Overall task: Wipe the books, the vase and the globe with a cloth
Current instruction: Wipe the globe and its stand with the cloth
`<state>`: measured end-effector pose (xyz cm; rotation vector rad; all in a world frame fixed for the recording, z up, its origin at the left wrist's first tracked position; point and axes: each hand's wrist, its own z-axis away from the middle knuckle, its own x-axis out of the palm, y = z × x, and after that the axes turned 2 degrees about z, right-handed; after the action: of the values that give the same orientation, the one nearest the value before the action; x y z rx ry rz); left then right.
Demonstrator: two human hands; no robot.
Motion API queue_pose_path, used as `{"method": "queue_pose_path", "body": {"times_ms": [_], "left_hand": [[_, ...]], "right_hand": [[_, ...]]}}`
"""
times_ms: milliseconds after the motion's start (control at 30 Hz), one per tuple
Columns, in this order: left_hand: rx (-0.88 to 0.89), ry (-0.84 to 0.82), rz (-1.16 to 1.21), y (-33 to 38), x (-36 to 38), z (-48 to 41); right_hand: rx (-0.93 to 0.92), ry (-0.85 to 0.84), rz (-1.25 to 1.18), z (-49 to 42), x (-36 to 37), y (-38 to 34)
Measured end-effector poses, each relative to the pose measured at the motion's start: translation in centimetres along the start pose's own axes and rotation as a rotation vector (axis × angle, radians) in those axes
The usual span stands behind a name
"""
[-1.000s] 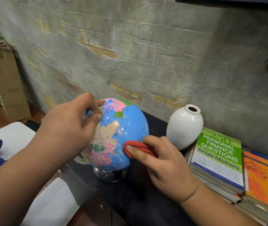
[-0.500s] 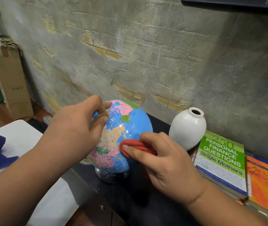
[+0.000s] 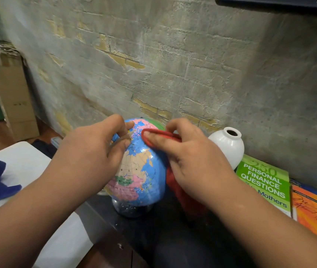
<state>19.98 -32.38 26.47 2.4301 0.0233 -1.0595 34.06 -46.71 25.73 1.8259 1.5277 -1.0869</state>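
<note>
On the dark counter [image 3: 173, 235] the globe [image 3: 140, 171] stands on its clear base [image 3: 132, 209]. The left hand [image 3: 92, 157] grips its upper side; the right hand [image 3: 194, 163] pinches a red cloth [image 3: 159, 135] against the top. It looks light, smooth and likely free to spin, so steady the sphere itself.

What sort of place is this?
Probably a home or small office corner: a dark sideboard against a rough brick wall carries a globe, a white vase and stacked books.
</note>
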Motion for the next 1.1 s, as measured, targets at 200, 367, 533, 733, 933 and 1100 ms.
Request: {"method": "queue_pose_path", "body": {"times_ms": [200, 367, 533, 733, 933, 1100], "left_hand": [[0.024, -0.015, 0.012, -0.3, -0.1, 0.1], [0.004, -0.022, -0.004, -0.2, -0.2, 0.0], [-0.048, -0.024, -0.01, -0.4, -0.4, 0.1], [-0.099, -0.02, -0.011, -0.8, -0.3, -0.3], [-0.113, -0.044, 0.044, -1.1, 0.1, -0.8], [-0.084, -0.036, -0.003, -0.8, 0.2, -0.8]], "right_hand": [[-0.273, -0.091, 0.093, -0.2, -0.2, -1.0], [0.041, -0.037, 0.004, -1.4, -0.1, 1.0], [-0.11, 0.046, -0.013, 0.8, 1.0, 1.2], [-0.05, 0.141, -0.159, 9.2, 6.7, 3.4], [0.013, 0.073, -0.102, 13.6, 11.1, 2.5], [0.002, 0.258, -0.177, 9.4, 9.0, -0.6]]}}
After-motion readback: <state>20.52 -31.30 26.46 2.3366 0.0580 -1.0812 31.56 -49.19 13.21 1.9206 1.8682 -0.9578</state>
